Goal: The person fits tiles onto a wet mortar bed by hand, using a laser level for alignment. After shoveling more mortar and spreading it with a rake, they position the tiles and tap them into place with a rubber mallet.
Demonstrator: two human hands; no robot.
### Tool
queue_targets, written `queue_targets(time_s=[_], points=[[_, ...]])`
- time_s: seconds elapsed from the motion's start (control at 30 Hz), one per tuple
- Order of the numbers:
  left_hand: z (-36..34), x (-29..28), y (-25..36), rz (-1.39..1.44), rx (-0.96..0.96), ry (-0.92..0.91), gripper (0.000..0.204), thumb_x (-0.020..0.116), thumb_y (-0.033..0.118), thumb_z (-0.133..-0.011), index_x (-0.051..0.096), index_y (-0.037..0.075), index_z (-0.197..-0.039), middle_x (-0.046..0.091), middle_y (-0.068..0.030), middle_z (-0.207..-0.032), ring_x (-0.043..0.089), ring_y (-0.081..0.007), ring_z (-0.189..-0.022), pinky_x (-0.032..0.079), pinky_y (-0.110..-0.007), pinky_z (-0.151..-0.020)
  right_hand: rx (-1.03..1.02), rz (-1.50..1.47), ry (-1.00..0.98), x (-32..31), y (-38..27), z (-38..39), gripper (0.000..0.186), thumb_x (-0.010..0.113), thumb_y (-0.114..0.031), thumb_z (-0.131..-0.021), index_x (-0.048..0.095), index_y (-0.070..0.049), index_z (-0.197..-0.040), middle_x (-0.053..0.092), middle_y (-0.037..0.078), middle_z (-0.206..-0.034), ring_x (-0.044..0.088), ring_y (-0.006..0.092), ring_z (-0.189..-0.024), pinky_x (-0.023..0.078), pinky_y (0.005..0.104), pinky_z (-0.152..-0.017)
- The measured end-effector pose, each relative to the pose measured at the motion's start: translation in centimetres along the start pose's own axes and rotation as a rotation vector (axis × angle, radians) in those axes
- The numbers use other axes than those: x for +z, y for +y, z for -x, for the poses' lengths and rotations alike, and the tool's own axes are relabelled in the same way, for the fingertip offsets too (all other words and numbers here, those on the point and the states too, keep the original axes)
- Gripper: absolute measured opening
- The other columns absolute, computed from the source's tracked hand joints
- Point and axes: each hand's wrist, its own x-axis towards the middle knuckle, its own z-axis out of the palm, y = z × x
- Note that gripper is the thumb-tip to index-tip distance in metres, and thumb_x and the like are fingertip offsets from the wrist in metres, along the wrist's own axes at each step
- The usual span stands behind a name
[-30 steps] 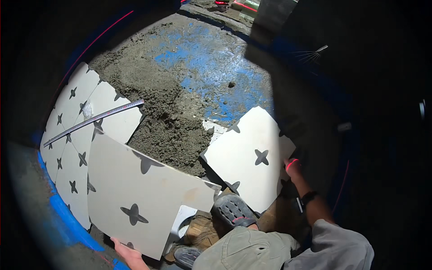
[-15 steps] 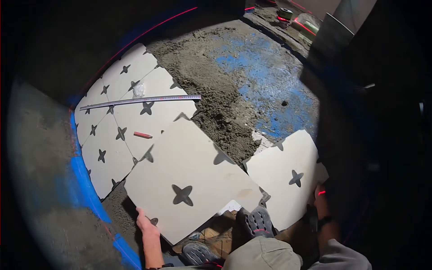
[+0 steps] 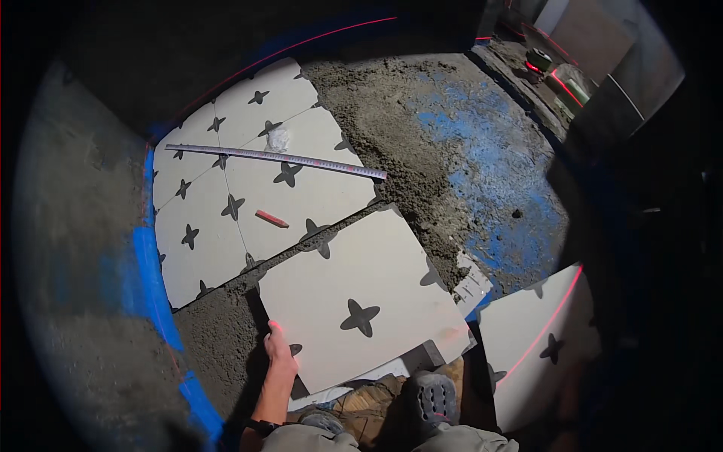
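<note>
My left hand (image 3: 279,351) grips the lower left edge of a large off-white tile (image 3: 331,279) with dark four-petal motifs. This tile is tilted over the mortar (image 3: 211,339), beside several laid patterned tiles (image 3: 203,260) at the left. A long metal rule (image 3: 301,160), a crumpled clear plastic bit (image 3: 278,138) and a red pencil-like stick (image 3: 271,218) lie on the laid tiles. Another patterned tile (image 3: 527,316) is at the lower right, crossed by a red laser line and partly in shadow. My right hand cannot be seen.
Rough mortar and blue-stained floor (image 3: 497,173) spread beyond the held tile. A blue-edged wall (image 3: 90,226) runs along the left. A green laser-level-like device (image 3: 538,60) sits on a ledge at the upper right. My grey clogs (image 3: 435,395) stand at the bottom.
The held tile has swung up and forward toward the laid tiles with my left hand. My view has turned, the right tile sits lower right, and my right hand has dropped out of sight.
</note>
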Motion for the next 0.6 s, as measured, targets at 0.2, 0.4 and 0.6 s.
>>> queue_targets(time_s=[0.2, 0.4, 0.6], points=[[-1.1, 1.7, 0.7, -0.067, 0.016, 0.046, 0.056, 0.047, 0.054, -0.11, 0.06, 0.003, -0.128, 0.069, -0.0087, -0.12, 0.069, -0.0207, -0.098, 0.057, -0.036, -0.068, 0.019, 0.01, 0.05, -2.1, -0.6, 1.4, 0.067, 0.048, -0.053, -0.109, 0.059, 0.004, -0.143, 0.067, 0.017, -0.135, 0.062, 0.0309, -0.122, 0.05, 0.0431, -0.102], [-2.6, 1.3, 1.5, -0.103, 0.028, 0.028, 0.064, 0.046, 0.056, -0.109, 0.056, -0.001, -0.138, 0.065, -0.0118, -0.131, 0.066, -0.023, -0.108, 0.058, -0.041, -0.073, 0.004, 0.002, 0.072, -3.1, -1.9, 2.1, 0.066, 0.048, -0.052, -0.109, 0.059, 0.004, -0.142, 0.067, 0.016, -0.134, 0.063, 0.0306, -0.121, 0.05, 0.043, -0.102], [-3.8, 1.5, 0.9, -0.057, 0.02, 0.043, 0.068, 0.049, 0.057, -0.108, 0.053, -0.002, -0.142, 0.061, -0.0139, -0.138, 0.064, -0.0252, -0.113, 0.059, -0.041, -0.078, 0.009, 0.015, 0.09, -3.6, -2.6, 2.4, 0.066, 0.048, -0.052, -0.109, 0.059, 0.004, -0.142, 0.067, 0.016, -0.134, 0.063, 0.0302, -0.121, 0.05, 0.0429, -0.102]])
